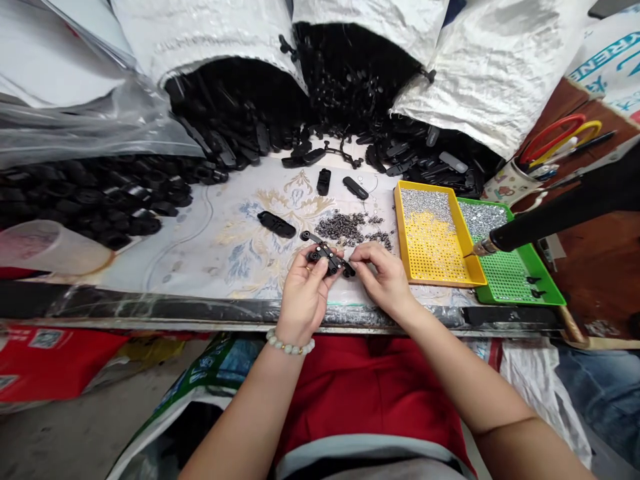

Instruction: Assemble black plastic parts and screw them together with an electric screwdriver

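Black plastic clip assembly [330,260] is pinched between left hand [303,293] and right hand [383,273], centre, over the front edge of the cloth-covered table [200,247]. Heap of small dark metal screws [350,228] just behind it. Loose black plastic bar [277,224] behind-left. Yellow perforated plastic tray [403,233] right of the heap, green perforated plastic tray [510,277] touching its right side. Black-handled power screwdriver [550,217] comes in from the right over the green tray, tip at the shared wall. White woven sacks [210,33] along the back. Pile of black plastic rings [100,193] far left.

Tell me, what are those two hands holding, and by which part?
A small black plastic piece. The left hand pinches its left end between thumb and fingers; the right hand grips its right end with the fingertips.
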{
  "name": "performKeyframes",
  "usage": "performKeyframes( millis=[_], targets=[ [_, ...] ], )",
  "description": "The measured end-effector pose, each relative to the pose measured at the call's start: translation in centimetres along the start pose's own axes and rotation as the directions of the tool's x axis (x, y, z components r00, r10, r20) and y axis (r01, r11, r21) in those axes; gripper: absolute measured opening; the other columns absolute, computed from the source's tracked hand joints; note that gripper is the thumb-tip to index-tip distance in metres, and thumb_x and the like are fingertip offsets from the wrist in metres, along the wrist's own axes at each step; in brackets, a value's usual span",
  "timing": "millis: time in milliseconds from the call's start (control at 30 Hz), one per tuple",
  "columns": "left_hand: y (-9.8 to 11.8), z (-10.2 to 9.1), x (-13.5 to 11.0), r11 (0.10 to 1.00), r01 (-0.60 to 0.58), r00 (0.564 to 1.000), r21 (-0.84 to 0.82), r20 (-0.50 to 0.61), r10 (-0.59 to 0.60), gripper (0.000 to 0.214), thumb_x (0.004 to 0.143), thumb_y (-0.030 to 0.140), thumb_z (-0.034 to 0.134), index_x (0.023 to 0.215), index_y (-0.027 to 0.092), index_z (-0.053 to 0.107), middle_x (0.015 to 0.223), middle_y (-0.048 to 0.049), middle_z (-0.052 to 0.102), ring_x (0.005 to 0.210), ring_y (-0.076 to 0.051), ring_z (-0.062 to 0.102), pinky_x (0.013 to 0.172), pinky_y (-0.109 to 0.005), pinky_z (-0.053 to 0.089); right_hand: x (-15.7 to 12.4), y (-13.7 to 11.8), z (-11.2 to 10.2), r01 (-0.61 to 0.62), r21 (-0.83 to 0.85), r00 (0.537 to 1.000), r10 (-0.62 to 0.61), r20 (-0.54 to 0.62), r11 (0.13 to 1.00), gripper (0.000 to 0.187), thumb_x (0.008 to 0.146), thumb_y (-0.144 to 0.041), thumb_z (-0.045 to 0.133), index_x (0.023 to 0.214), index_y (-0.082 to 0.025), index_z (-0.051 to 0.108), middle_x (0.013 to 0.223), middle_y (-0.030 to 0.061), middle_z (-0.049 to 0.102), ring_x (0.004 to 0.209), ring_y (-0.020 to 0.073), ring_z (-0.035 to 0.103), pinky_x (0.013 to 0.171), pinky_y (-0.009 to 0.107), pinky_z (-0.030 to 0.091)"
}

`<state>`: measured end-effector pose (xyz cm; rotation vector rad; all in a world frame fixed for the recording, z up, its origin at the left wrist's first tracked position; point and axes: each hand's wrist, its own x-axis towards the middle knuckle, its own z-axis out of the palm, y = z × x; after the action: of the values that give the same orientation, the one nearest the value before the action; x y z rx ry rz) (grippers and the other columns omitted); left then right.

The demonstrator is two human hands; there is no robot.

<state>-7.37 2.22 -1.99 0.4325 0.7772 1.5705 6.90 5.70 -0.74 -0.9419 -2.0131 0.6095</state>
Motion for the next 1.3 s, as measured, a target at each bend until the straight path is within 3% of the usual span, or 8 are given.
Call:
performKeyframes(
  millis=[467,667,1033,1167,1300],
  targets=[
    [-0.4,0.0,0.1,0.999,-0.043,0.999,0.028,0.003,0.043,0.025,0.075,0.018,0.068,0.095,0.022,0.053,0.093,-0.0006,0.066,0.094,-0.015,0.064,0.082,-0.030,0.053,0.1,-0.2,0.1,0.119,-0.065,0.993,-0.118,0.017,0.991,0.013,0.089,-0.015,0.044,0.087,-0.021,0.056,0.087,0.0059,0.061,0.086,0.0139,0.058,0.078,0.030,0.050],
    [-0.5,0.1,0.0,0.997,-0.068,0.997,0.030,-0.040,0.069,0.025,0.075,0.018,0.069,0.095,0.023,0.055,0.092,0.0003,0.066,0.091,-0.013,0.064,0.082,-0.027,0.052,0.0,-0.2,0.3,0.116,-0.090,0.993,-0.113,0.043,0.989,0.014,0.089,-0.017,0.043,0.087,-0.022,0.057,0.088,0.0068,0.061,0.087,0.0149,0.058,0.077,0.031,0.051],
    [-0.5,0.3,-0.2,0.997,-0.072,0.994,-0.006,-0.087,0.071,0.028,0.074,0.019,0.069,0.097,0.022,0.053,0.094,-0.0010,0.065,0.094,-0.014,0.063,0.079,-0.026,0.052,-0.5,-0.1,1.5,0.235,-0.162,0.972,-0.230,0.052,0.958,0.015,0.088,-0.013,0.044,0.093,-0.018,0.057,0.091,0.0091,0.061,0.088,0.0157,0.057,0.077,0.030,0.052],
    [-0.4,0.3,-0.2,0.998,-0.055,0.996,-0.031,-0.079,0.052,0.026,0.076,0.019,0.067,0.097,0.023,0.053,0.095,-0.0007,0.065,0.094,-0.013,0.062,0.081,-0.028,0.052,-0.4,0.0,1.4,0.200,-0.116,0.979,-0.204,-0.021,0.973,0.014,0.088,-0.011,0.044,0.091,-0.018,0.056,0.087,0.0075,0.060,0.086,0.0149,0.058,0.075,0.030,0.051],
    [-0.3,0.2,-0.2,0.998,-0.050,0.998,-0.036,-0.036,0.048,0.026,0.077,0.018,0.066,0.100,0.022,0.054,0.094,-0.0011,0.066,0.094,-0.013,0.062,0.085,-0.030,0.050,-0.3,0.0,0.9,0.160,-0.009,0.987,-0.160,-0.004,0.987,0.012,0.086,-0.015,0.049,0.091,-0.020,0.059,0.089,0.0064,0.059,0.088,0.0150,0.057,0.077,0.031,0.049]
  ],
)
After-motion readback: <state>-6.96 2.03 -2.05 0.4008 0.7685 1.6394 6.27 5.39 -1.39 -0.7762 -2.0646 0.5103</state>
